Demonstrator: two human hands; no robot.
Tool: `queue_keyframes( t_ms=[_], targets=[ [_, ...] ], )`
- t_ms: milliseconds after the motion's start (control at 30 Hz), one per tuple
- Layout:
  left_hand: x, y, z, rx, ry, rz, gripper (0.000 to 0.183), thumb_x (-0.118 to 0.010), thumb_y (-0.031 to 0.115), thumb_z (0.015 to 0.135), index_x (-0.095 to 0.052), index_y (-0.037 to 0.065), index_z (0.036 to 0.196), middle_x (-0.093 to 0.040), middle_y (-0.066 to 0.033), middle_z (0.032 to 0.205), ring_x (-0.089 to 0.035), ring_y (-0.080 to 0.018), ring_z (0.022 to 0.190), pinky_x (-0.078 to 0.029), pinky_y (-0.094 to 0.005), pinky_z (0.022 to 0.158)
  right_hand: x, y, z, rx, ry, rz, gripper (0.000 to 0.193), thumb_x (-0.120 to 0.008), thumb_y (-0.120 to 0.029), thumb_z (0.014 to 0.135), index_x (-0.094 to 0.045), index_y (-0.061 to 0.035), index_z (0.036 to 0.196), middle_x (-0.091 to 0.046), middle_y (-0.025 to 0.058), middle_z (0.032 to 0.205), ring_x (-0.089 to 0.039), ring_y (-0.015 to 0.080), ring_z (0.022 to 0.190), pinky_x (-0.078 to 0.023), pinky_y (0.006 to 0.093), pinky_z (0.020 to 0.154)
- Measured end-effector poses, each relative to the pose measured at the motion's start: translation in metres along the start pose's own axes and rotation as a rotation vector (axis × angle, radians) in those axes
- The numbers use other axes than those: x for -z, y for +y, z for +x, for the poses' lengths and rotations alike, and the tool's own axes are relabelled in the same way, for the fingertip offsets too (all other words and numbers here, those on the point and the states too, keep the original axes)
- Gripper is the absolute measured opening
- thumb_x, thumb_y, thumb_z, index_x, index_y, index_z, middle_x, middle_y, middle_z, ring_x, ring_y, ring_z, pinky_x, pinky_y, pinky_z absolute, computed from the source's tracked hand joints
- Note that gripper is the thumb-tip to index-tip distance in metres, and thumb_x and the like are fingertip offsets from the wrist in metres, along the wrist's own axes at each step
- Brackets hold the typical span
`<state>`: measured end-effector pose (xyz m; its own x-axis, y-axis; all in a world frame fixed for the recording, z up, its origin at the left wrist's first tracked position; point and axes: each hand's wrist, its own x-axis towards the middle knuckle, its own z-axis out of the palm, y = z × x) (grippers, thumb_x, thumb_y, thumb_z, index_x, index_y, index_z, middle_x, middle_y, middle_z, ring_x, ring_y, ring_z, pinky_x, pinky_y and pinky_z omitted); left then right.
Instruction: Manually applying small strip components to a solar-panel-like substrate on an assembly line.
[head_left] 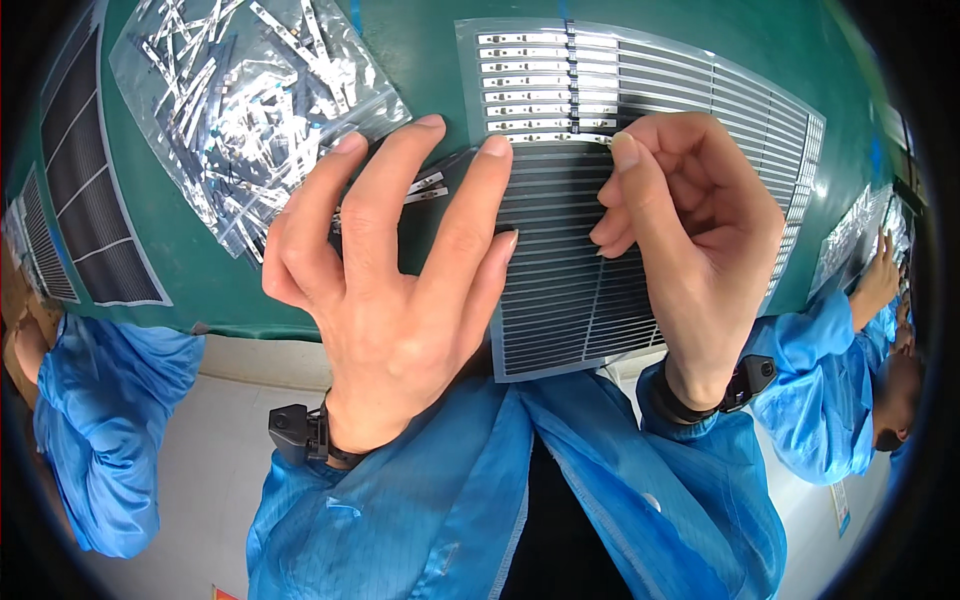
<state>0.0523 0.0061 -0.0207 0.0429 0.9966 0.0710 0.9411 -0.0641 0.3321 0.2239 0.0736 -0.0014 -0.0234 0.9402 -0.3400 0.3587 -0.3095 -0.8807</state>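
Note:
A dark, ribbed flat panel (pixel 560 200) with a clear border lies before me, rows of thin white-and-black circuit strips (pixel 525 68) stacked across its upper left. My right hand (pixel 700 230) pinches the right end of the lowest strip (pixel 555 137) between thumb and bent fingers. At that strip's left end rests the index fingertip of my left hand (pixel 385 280), its fingers spread out. Loose strips (pixel 427 188) lie on the table between the left hand's fingers, partly hidden by them. Beyond that hand is a clear zip bag (pixel 255 110) full of similar strips.
The green tabletop (pixel 425 50) carries more dark ribbed panels (pixel 90 190) at the far left. A person in a blue sleeve (pixel 120 400) sits to my left. On the right, another person's hand (pixel 878 280) reaches to a clear bag (pixel 850 235).

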Motion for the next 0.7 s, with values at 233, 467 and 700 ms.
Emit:
queue_keyframes(
  t_ms=[233,467,700],
  targets=[
    [-0.012,0.036,0.002,-0.016,0.049,0.002,0.06,-0.082,0.022,0.074,-0.071,0.01,0.131,-0.063,0.0015,0.137,-0.054,-0.0242,0.121,-0.031,-0.0368,0.106,-0.002,-0.005,0.001,-0.024,0.013,-0.142,0.01,-0.068,-0.005,0.1,-0.066,0.0047,0.104,-0.068,0.0049,0.079,-0.063,0.0062,0.061,-0.05,0.0196,0.055],
    [-0.019,0.035,0.0,-0.004,0.075,-0.077,0.063,-0.08,0.015,0.076,-0.066,0.005,0.137,-0.063,-0.0096,0.137,-0.059,-0.028,0.126,-0.038,-0.0451,0.109,-0.002,-0.015,0.0,-0.032,-0.009,-0.3,0.013,-0.066,-0.009,0.101,-0.066,0.0043,0.103,-0.068,0.0048,0.078,-0.064,0.0071,0.065,-0.051,0.0205,0.057],
    [-0.017,0.043,0.0,-0.01,0.055,0.056,0.056,-0.076,0.032,0.086,-0.067,0.012,0.137,-0.062,-0.0108,0.135,-0.058,-0.0272,0.126,-0.036,-0.0489,0.114,0.009,-0.003,0.0,-0.002,0.136,-0.084,0.02,-0.063,-0.017,0.105,-0.059,-0.0015,0.093,-0.066,0.0047,0.072,-0.063,0.0086,0.058,-0.053,0.0215,0.053]
  ],
)
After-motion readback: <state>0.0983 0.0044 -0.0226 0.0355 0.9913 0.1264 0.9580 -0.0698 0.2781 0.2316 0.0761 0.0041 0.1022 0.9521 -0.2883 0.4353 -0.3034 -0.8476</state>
